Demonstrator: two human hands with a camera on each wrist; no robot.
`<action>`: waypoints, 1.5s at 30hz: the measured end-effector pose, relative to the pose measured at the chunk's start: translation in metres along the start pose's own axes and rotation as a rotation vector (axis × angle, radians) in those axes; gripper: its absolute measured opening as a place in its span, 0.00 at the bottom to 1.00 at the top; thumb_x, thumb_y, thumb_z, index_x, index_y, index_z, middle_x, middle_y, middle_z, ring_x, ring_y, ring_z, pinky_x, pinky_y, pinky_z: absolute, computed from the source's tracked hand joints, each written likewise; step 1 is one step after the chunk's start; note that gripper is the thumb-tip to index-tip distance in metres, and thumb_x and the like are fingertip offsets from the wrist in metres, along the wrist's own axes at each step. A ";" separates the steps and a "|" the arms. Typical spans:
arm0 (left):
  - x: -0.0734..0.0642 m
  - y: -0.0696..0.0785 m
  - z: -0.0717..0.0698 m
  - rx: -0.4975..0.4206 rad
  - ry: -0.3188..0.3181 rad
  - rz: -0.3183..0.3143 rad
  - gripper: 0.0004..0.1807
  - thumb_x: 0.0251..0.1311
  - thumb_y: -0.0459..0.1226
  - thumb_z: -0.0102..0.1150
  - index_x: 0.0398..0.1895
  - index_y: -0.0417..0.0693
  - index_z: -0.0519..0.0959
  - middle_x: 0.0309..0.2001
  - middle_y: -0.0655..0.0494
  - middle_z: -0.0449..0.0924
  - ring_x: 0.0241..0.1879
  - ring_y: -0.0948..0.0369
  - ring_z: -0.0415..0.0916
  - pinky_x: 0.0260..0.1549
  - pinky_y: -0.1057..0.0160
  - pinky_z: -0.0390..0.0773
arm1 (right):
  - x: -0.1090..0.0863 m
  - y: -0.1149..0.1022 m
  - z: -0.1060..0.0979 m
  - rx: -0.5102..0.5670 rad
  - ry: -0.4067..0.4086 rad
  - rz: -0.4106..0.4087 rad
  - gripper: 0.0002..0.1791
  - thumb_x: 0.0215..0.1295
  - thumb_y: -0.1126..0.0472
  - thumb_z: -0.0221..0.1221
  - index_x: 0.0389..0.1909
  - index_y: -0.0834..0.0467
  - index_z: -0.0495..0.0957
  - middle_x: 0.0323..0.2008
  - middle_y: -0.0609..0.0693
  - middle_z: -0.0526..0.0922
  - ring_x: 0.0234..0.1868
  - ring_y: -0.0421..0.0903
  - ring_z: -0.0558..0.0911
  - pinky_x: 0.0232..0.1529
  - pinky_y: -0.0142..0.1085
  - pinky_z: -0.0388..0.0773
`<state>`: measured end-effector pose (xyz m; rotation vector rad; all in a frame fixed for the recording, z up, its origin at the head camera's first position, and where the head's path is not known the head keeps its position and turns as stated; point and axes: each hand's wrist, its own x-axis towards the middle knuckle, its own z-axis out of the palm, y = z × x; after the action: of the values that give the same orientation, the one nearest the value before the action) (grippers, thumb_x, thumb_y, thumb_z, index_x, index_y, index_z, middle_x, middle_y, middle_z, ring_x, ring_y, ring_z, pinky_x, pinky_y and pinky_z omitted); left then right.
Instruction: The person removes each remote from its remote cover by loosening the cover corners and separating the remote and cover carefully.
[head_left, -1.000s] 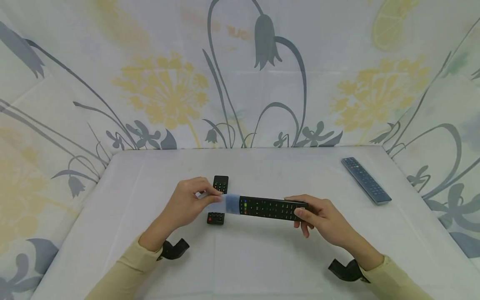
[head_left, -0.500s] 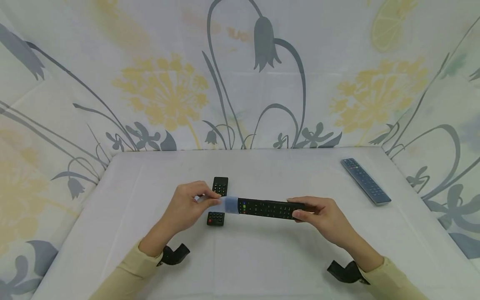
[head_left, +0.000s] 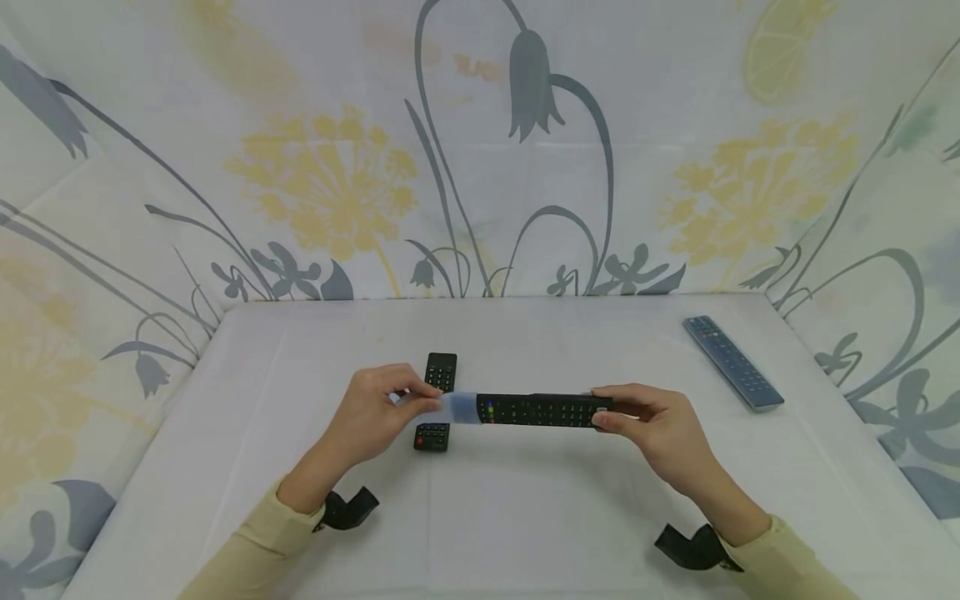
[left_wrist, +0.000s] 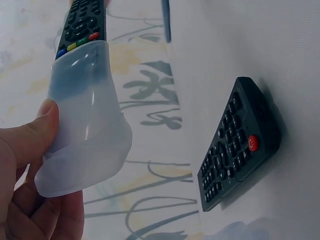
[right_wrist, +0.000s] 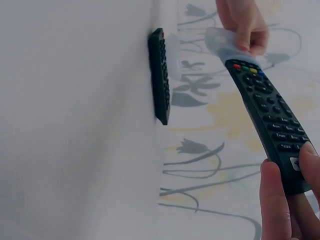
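Held in the air above the white worktop [head_left: 540, 517], roughly midway between left and right edges: a long black remote [head_left: 543, 411], about parallel to the back edge. Coloured-button end pointing toward the left edge, tucked into the mouth of a translucent cover [left_wrist: 87, 120]. Exact depth inside hard to judge through the cloudy plastic. Gripped at the opposite end by the right hand [head_left: 652, 429], thumb on the button face, fingers along edge and back. At the cover's far part, a pinch from the left hand [head_left: 378, 412], thumb pressed to the side, other fingers bent beneath.

Main risk: buckling of the cover, apparently soft, under any hard push; cause, a pinch well away from the mouth. Next: snagging or folding of the rim on the coloured buttons, from a push off the cover's line. Also possible: slipping apart, from an outward pull with so short an overlap, or a drop from too light an end grip. Worst landing: the smaller black remote [left_wrist: 232, 145], lying below, left of the worktop's middle. Little concern for the blue-grey remote [head_left: 732, 363], slanted near the back right corner, well apart.
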<state>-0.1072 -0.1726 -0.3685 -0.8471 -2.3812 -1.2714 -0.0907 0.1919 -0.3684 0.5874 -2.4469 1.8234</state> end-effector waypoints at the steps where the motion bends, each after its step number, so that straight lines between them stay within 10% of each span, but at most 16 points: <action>1: 0.000 0.000 0.000 0.001 0.001 0.002 0.09 0.48 0.30 0.76 0.31 0.51 0.88 0.31 0.66 0.84 0.28 0.68 0.78 0.28 0.66 0.79 | 0.000 -0.001 0.000 -0.015 0.007 0.001 0.16 0.59 0.72 0.67 0.50 0.66 0.83 0.41 0.43 0.86 0.35 0.42 0.87 0.36 0.37 0.84; 45: -0.001 0.004 -0.006 0.004 -0.018 -0.055 0.08 0.49 0.30 0.76 0.30 0.51 0.88 0.31 0.66 0.85 0.28 0.67 0.78 0.29 0.65 0.80 | -0.005 -0.007 -0.001 -0.042 0.042 0.001 0.16 0.59 0.69 0.68 0.49 0.64 0.84 0.44 0.44 0.87 0.38 0.41 0.87 0.38 0.32 0.83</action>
<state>-0.1039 -0.1762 -0.3637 -0.8005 -2.4363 -1.2843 -0.0839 0.1930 -0.3628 0.5392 -2.4527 1.7615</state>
